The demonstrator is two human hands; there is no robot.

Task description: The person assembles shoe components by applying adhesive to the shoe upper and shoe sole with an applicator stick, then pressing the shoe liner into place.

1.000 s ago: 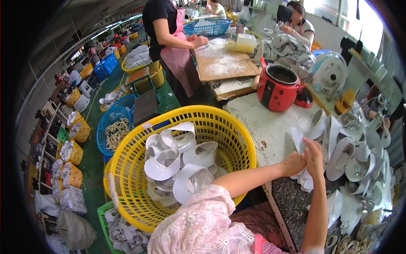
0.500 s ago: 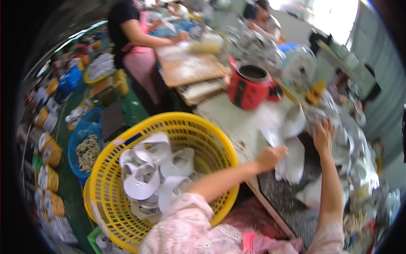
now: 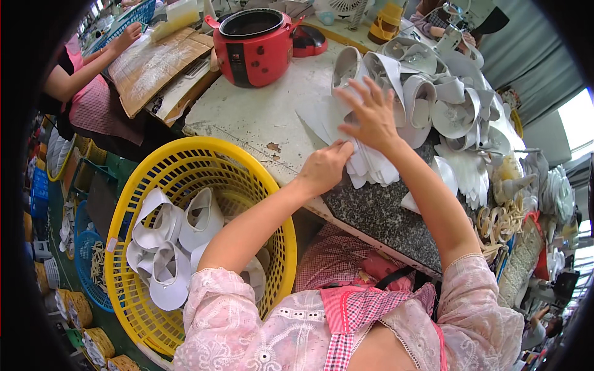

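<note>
My left hand [image 3: 325, 167] is closed in a pinch at the near edge of a white flat shoe piece [image 3: 318, 120]. Just above and to its right, my right hand [image 3: 371, 117] is open with fingers spread and nothing in it. Beneath both hands, a fanned stack of white flat pieces [image 3: 373, 168] lies over the edge of a speckled dark slab [image 3: 390, 216], partly hidden by my hands. White shoe uppers [image 3: 458, 108] are heaped beyond my right hand. More white shoe uppers [image 3: 168, 278] lie in the yellow basket [image 3: 281, 247] at my left.
A red cooking pot [image 3: 253, 52] stands on the white tabletop [image 3: 238, 123], its dark-and-red lid [image 3: 308, 41] beside it. A cardboard sheet [image 3: 154, 68] and a co-worker's arm [image 3: 93, 68] are at the far left. Wooden-coloured rings [image 3: 492, 222] lie at the right edge.
The view has swung, so the pot and basket sit further left. My right hand has left the heap of uppers and come over the flat pieces beside my left hand, fingers spread.
</note>
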